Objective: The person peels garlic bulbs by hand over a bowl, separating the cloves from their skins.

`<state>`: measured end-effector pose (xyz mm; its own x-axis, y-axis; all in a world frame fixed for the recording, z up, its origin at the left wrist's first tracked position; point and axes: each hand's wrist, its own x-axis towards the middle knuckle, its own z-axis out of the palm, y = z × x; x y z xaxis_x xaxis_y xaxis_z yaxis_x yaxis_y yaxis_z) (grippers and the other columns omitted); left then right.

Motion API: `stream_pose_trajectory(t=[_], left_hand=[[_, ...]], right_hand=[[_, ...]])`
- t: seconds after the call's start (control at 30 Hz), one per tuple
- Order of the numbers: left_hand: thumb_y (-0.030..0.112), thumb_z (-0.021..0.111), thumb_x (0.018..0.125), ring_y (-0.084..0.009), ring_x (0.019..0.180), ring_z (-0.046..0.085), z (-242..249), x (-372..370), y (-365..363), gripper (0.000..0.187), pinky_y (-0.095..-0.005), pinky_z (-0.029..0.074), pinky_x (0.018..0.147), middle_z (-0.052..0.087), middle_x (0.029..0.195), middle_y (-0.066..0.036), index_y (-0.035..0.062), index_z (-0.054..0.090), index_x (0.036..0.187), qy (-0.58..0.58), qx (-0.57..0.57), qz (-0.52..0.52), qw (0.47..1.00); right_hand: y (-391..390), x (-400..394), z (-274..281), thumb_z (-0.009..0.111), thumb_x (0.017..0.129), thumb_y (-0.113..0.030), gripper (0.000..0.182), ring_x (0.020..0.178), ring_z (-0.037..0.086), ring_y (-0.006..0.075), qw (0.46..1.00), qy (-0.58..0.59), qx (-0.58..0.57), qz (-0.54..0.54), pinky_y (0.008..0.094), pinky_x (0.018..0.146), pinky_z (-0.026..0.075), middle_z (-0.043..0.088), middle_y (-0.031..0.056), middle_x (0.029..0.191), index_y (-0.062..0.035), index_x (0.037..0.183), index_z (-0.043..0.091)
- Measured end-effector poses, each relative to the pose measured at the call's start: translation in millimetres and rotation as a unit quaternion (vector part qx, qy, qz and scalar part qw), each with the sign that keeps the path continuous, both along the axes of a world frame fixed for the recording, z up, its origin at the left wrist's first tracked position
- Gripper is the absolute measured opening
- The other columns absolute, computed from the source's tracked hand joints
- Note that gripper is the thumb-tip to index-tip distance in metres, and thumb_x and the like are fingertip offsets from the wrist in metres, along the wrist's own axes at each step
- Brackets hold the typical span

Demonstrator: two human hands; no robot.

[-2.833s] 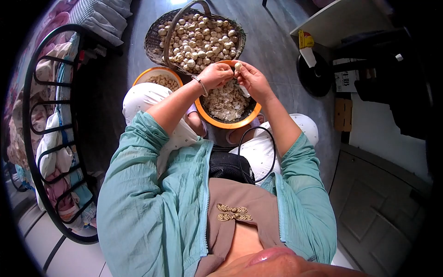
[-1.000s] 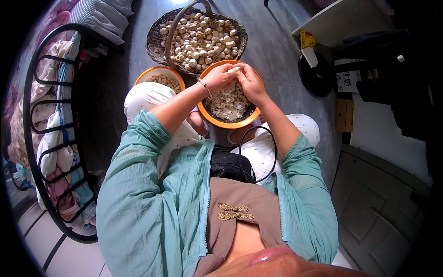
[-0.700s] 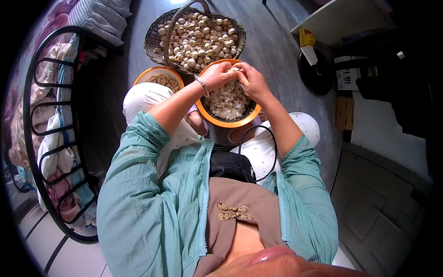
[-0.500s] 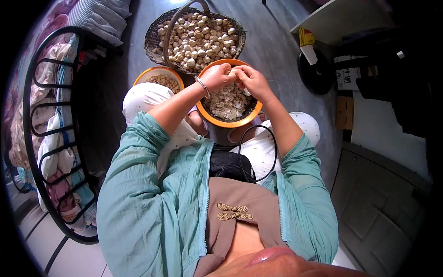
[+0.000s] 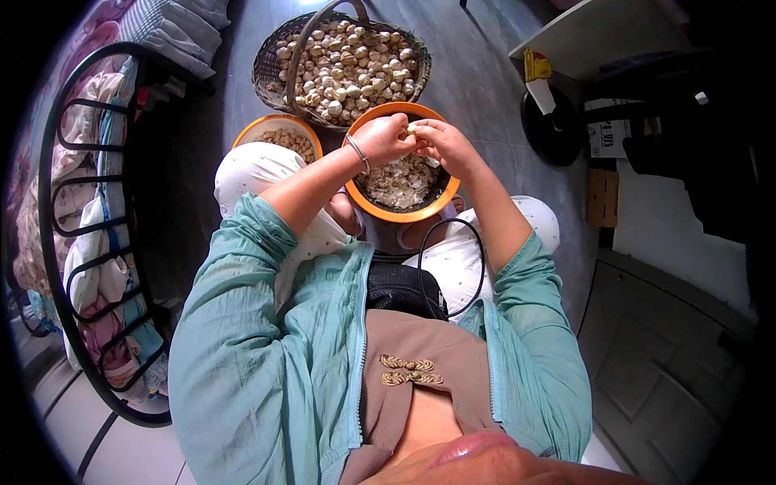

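Observation:
My left hand [image 5: 382,141], with a bangle at the wrist, and my right hand [image 5: 446,147] meet above the far part of an orange-rimmed basin [image 5: 396,217]. Between their fingertips is a small pale garlic clove [image 5: 411,128], mostly covered by the fingers. Both hands are closed in a pinch around it. Papery garlic skins [image 5: 398,184] fill the basin under my hands. To its left, a smaller orange-rimmed bowl [image 5: 245,137] contains loose garlic cloves [image 5: 288,142]. Behind them, a wicker basket [image 5: 265,74] is heaped with whole garlic bulbs [image 5: 352,69].
My knees in white trousers [image 5: 529,222] flank the basin. A looped black cable [image 5: 482,271] lies over my lap by a black bag [image 5: 400,291]. On the left stands a black metal frame [image 5: 55,218] with fabrics; at right are a round black base [image 5: 550,129] and a panelled door [image 5: 647,364].
The fingers of both hands have shifted slightly at the fingertips, and a bit more of the pale clove shows between them. The basin, bowl and basket stay put.

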<state>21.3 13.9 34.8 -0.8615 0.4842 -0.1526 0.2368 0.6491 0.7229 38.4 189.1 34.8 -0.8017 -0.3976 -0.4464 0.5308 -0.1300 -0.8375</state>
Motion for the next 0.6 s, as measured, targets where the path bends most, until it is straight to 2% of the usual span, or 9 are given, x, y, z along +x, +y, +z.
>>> stream_pose_trajectory(t=[0.27, 0.57, 0.6], left_hand=[[0.038, 0.059, 0.078, -0.0324, 0.071, 0.062, 1.2, 7.5, 1.7, 0.037, -0.04, 0.048, 0.062, 0.062, 0.075, -0.018, 0.0023, 0.055, 0.085, 0.031, -0.014, 0.001, 0.999], [0.046, 0.064, 0.076, -0.0326, 0.072, 0.062, -0.6, 11.4, 1.7, 0.044, -0.0401, 0.049, 0.063, 0.062, 0.076, -0.017, 0.0039, 0.056, 0.086, 0.076, -0.026, -0.005, 0.997], [0.046, 0.064, 0.076, -0.0325, 0.072, 0.062, -1.4, 11.5, 2.0, 0.044, -0.0402, 0.049, 0.063, 0.062, 0.077, -0.017, 0.0042, 0.056, 0.086, 0.083, -0.031, -0.006, 0.996]], right_hand=[[0.2, 1.0, -10.0, 0.053, 0.089, -0.021, 0.023, 0.08, 0.06, 0.0133, 1.0, 0.002, 0.0, 0.0, 0.0271, 0.072, 0.05, 0.06, 0.0063, 0.09, -0.0026, 0.103, 0.055], [-0.4, 3.2, -14.4, 0.053, 0.087, -0.017, 0.03, 0.079, 0.06, 0.011, 1.0, 0.011, -0.001, -0.006, 0.0241, 0.071, 0.049, 0.062, 0.0062, 0.093, 0.0026, 0.11, 0.056], [-0.5, 3.0, -12.6, 0.052, 0.088, -0.016, 0.032, 0.083, 0.059, 0.0121, 1.0, 0.006, 0.002, 0.003, 0.025, 0.075, 0.049, 0.061, 0.0072, 0.095, 0.0046, 0.113, 0.054]])
